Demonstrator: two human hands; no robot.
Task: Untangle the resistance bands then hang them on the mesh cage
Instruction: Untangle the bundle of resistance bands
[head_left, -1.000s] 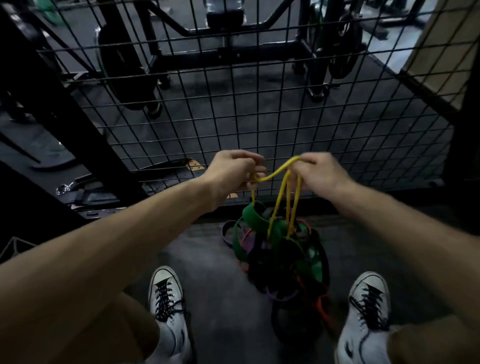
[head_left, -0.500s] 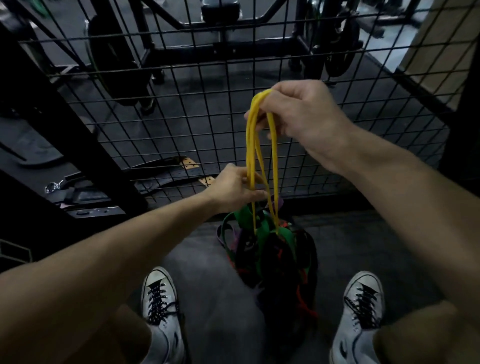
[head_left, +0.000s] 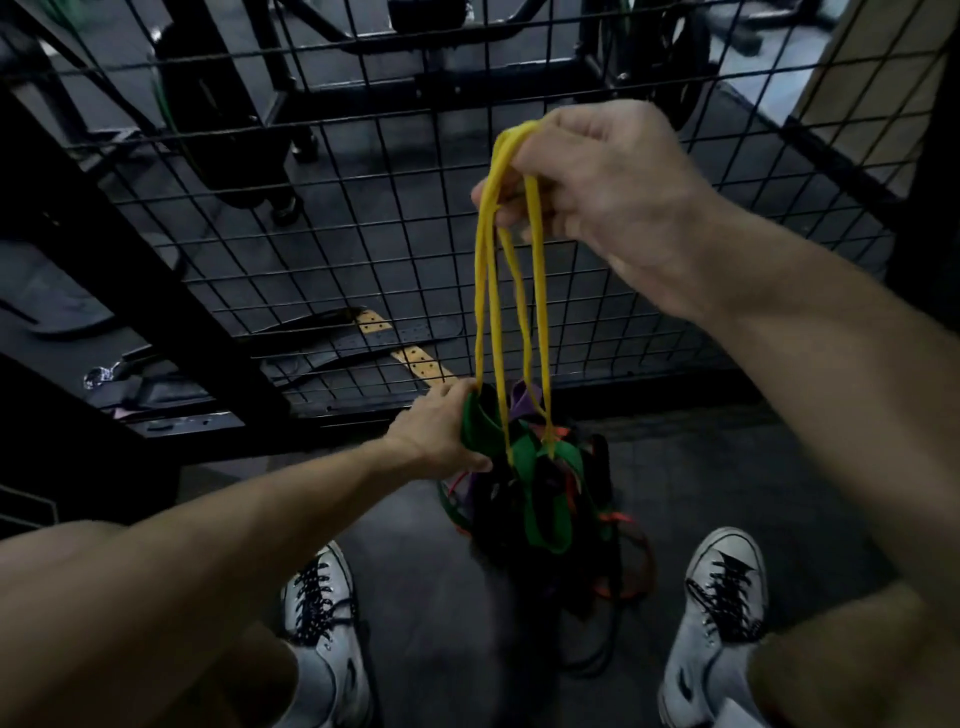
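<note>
Fingers of left hand (head_left: 441, 434) curled round the wide green rubber band (head_left: 485, 426) at top of the tangled bundle of coloured resistance bands (head_left: 545, 504), which hangs between two white laced sneakers (floor dark). Right hand (head_left: 597, 182), raised, pinches the thin yellow rubber band (head_left: 491, 291); its strands run down into the bundle. Black wire mesh cage (head_left: 363, 208) stands behind.

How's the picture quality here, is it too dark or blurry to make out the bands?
Head view: dim overall, the floor nearly black; the yellow band stands out clearly, while the dark bands in the bundle merge into shadow; the right hand is slightly motion-blurred; the wide lens bends the mesh cage lines.
</note>
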